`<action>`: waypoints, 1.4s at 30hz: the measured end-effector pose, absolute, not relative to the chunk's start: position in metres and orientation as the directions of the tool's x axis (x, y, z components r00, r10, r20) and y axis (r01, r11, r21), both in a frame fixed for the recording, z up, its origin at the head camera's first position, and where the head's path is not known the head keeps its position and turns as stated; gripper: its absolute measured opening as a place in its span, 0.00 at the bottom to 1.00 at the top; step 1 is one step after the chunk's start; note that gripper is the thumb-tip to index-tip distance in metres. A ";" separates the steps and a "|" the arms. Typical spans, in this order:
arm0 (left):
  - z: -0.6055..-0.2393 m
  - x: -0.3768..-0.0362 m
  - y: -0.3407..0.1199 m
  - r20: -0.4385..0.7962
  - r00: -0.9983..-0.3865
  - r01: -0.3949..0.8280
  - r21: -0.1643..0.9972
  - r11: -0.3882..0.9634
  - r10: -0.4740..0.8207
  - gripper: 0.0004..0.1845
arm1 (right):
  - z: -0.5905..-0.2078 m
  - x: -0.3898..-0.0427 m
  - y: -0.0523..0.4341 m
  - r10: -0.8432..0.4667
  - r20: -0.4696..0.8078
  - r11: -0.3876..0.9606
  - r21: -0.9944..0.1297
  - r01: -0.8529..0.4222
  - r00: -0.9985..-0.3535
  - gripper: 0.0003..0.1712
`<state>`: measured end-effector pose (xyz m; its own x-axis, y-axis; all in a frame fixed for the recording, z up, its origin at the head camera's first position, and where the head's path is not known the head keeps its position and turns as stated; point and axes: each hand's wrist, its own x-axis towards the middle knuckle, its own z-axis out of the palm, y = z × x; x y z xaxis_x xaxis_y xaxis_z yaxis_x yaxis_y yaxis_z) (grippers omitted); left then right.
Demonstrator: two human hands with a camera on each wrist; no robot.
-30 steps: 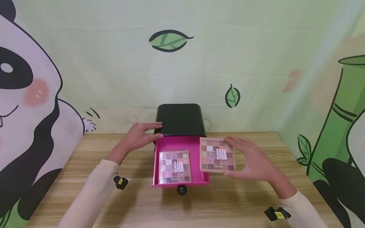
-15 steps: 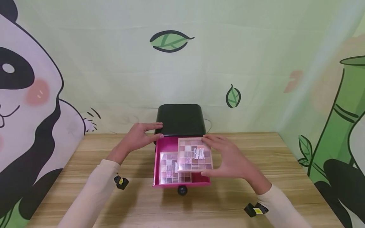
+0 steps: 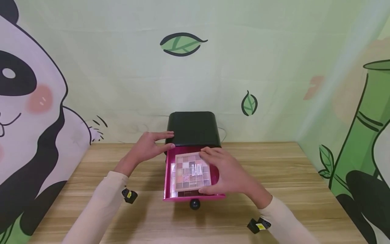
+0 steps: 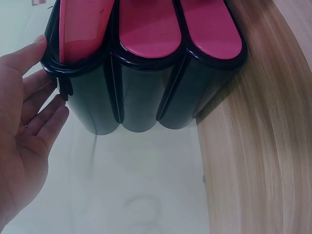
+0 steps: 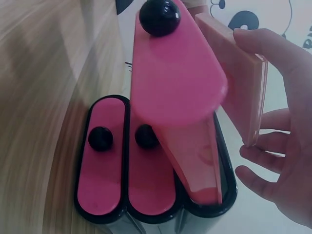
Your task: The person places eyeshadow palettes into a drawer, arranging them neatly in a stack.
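Eyeshadow palette (image 3: 192,171) gripped by right hand (image 3: 226,174), held over second palette (image 3: 173,179) in open pink drawer (image 3: 195,196); black drawer box (image 3: 193,128) steadied by relaxed, straight-fingered left hand (image 3: 146,147) on wooden table (image 3: 274,169)

Two bare hands: left hand (image 3: 145,148), right hand (image 3: 226,173). Both arms in long cream sleeves (image 3: 100,206) reaching to the wrists. Small black device (image 3: 129,195) with yellow label strapped under each wrist; no rings seen.
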<state>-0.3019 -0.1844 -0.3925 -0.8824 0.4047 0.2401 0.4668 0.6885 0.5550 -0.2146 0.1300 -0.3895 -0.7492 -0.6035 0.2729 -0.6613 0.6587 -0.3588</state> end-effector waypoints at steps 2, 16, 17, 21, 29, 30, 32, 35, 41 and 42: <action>-0.393 -0.302 -0.184 0.243 -0.880 0.471 0.553 0.687 0.408 0.31 | -0.391 -0.214 0.127 -0.608 0.268 0.661 -0.352 -0.663 -0.748 0.60; -0.393 -0.302 -0.184 0.245 -0.882 0.468 0.559 0.685 0.403 0.31 | -0.394 -0.216 0.116 -0.642 0.213 0.675 -0.299 -0.674 -0.737 0.60; -0.393 -0.302 -0.184 0.245 -0.882 0.468 0.557 0.686 0.403 0.31 | -0.394 -0.216 0.116 -0.643 0.209 0.676 -0.298 -0.674 -0.737 0.60; -0.393 -0.302 -0.184 0.244 -0.882 0.467 0.553 0.690 0.402 0.31 | -0.392 -0.215 0.115 -0.653 0.205 0.673 -0.286 -0.682 -0.729 0.61; -0.393 -0.302 -0.184 0.247 -0.878 0.475 0.552 0.685 0.410 0.30 | -0.392 -0.209 0.117 -0.640 0.220 0.667 -0.316 -0.675 -0.736 0.55; -0.393 -0.302 -0.184 0.250 -0.876 0.479 0.549 0.685 0.412 0.30 | -0.392 -0.207 0.118 -0.631 0.229 0.667 -0.326 -0.669 -0.741 0.54; -0.393 -0.302 -0.184 0.255 -0.874 0.484 0.550 0.681 0.415 0.30 | -0.391 -0.202 0.121 -0.606 0.245 0.673 -0.349 -0.652 -0.756 0.52; -0.393 -0.302 -0.184 0.258 -0.872 0.487 0.549 0.679 0.417 0.30 | -0.390 -0.193 0.126 -0.572 0.282 0.663 -0.394 -0.637 -0.770 0.47; -0.393 -0.302 -0.184 0.252 -0.875 0.480 0.552 0.682 0.413 0.30 | -0.390 -0.174 0.136 -0.533 0.411 0.596 -0.438 -0.673 -0.740 0.38; -0.393 -0.302 -0.184 0.251 -0.876 0.480 0.550 0.684 0.412 0.30 | -0.390 -0.171 0.137 -0.526 0.428 0.588 -0.441 -0.678 -0.735 0.37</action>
